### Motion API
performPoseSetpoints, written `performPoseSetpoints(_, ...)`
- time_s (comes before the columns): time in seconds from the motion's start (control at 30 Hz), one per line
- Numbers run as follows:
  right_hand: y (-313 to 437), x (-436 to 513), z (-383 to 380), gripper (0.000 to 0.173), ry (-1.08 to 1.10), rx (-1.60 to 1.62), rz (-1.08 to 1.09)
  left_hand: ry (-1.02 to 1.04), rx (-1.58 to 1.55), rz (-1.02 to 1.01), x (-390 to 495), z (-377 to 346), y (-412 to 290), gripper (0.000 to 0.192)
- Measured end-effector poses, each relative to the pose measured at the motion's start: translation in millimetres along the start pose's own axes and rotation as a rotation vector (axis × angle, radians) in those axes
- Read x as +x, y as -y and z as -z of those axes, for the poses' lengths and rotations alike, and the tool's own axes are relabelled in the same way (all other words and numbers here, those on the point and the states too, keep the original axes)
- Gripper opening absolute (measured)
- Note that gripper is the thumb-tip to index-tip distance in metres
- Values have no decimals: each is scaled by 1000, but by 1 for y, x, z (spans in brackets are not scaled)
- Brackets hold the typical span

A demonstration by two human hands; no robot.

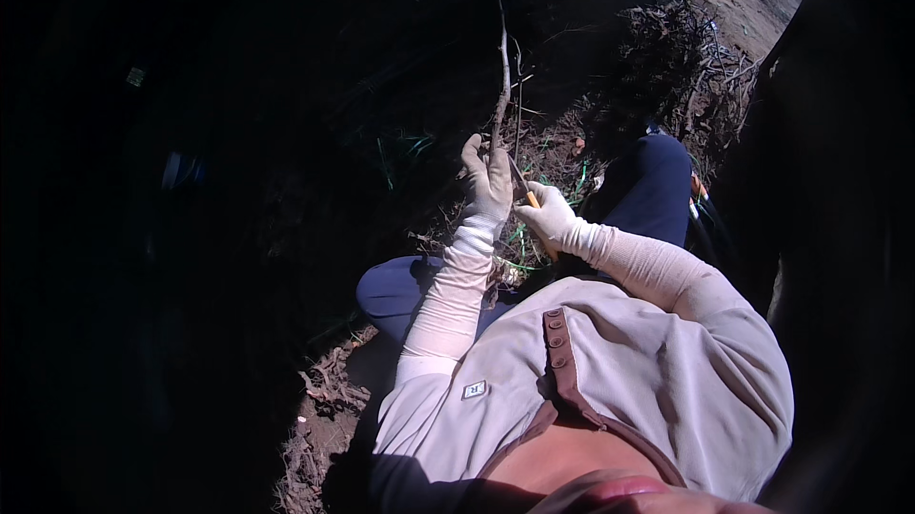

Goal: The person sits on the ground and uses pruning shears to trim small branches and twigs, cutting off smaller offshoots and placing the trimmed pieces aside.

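My left hand (488, 181), in a pale knit glove, grips the lower end of a long thin woody branch (503, 85) that points away from me. Close on its right, my right hand (549, 212), gloved too, is closed on the yellow handle of a knife (533, 200). The narrow blade runs up beside the left hand, near the foot of the branch; whether it touches the wood cannot be told. A second, thinner stem (519, 95) stands just right of the branch.
My bent knees (654, 174) lie on both sides of the hands. Roots and dry twigs (715, 70) are heaped at the upper right, and more woody debris (329, 385) lies at the lower left. Green strands (525, 246) lie beneath my hands. Deep shadow hides much ground.
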State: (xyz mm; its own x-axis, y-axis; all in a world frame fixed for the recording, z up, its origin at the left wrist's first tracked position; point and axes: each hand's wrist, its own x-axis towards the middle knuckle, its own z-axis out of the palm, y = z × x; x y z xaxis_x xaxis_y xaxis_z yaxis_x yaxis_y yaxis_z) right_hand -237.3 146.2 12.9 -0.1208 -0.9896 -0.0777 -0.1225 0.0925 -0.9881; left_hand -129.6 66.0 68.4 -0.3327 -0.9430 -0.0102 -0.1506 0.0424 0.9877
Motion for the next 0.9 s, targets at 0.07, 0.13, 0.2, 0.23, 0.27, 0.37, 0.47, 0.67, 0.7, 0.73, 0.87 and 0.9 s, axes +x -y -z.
performPoseSetpoints(0.07, -13, 3, 13, 26, -78, -11, -275, 2, -97, -203, 7, 2, -9, 43)
performPoseSetpoints(0.13, -18, 4, 24, 28, -188, 272, -271, 116, -63, -112, 13, 12, -19, 30)
performPoseSetpoints(0.2, -10, 1, 30, 33, -226, 472, -320, 183, -279, 74, 17, 17, -24, 22)
performPoseSetpoints(0.23, -3, -5, 33, 38, -160, 496, -164, 179, -529, 65, 19, 16, -26, 24)
performPoseSetpoints(0.27, 7, -7, 30, 43, -123, 485, -62, 271, -572, 73, 18, 14, -25, 25)
performPoseSetpoints(0.37, 39, -16, 22, 57, -119, 411, 304, 435, -549, 13, 14, -16, -24, 32)
performPoseSetpoints(0.47, 56, -23, 32, 58, -244, 255, 95, 399, -1032, 96, 12, -44, -36, 44)
performPoseSetpoints(0.67, 47, -10, 137, 48, -588, 230, 234, 474, -735, -352, 37, -19, -67, 50)
performPoseSetpoints(0.7, 49, -4, 173, 42, -635, 203, 300, 463, -763, -335, 41, -1, -64, 47)
performPoseSetpoints(0.73, 54, -2, 218, 38, -625, 188, 152, 394, -715, -269, 39, 18, -55, 42)
performPoseSetpoints(0.87, 66, 28, 431, 29, -811, 164, 48, 287, -664, 51, 20, 74, 1, 38)
performPoseSetpoints(0.9, 53, 38, 472, 29, -935, 75, 23, 206, -641, 171, 9, 80, 17, 35)
